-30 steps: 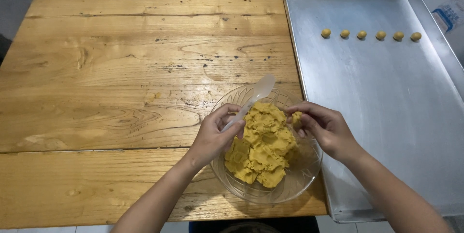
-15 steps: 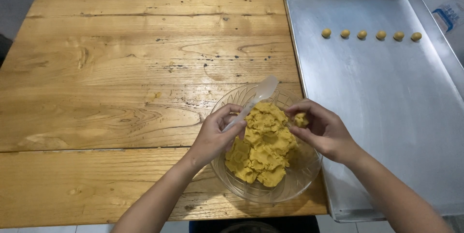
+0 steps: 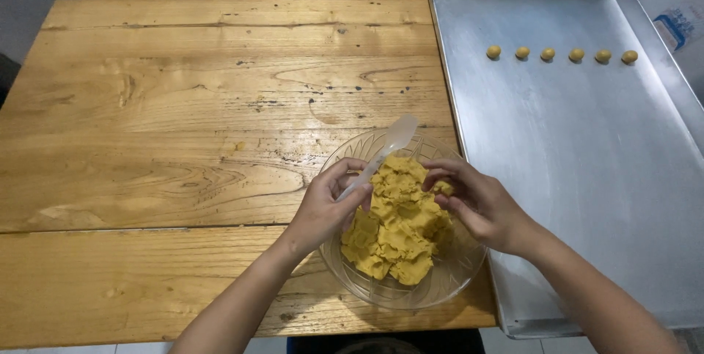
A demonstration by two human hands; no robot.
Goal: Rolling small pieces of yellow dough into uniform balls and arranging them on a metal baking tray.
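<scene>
Working over a clear patterned glass bowl (image 3: 381, 292) at the near edge of the worn wooden surface (image 3: 183, 141), both hands meet above a heap of yellow-ochre crumbly dough (image 3: 400, 229). Left hand (image 3: 323, 207) is curled shut round the handle of a translucent white plastic spoon (image 3: 381, 159); spoon's long axis runs from the palm up and to the right, bowl end raised past the far rim of the glass. Right hand (image 3: 477, 203) is half closed, fingertips pinched on a small bit of dough at the mound's right upper edge; how firmly it grips, cannot tell. Dough lies directly under and between the hands, touching both, so neither has to reach; right hand sits nearer the tray. Large rectangular silver metal baking tray (image 3: 572, 178) lies just beside the bowl on the right, its long side running away from the person. Row of six small yellow dough balls (image 3: 561, 54) sits toward the tray's far end, well apart from the hands, lined left to right.
</scene>
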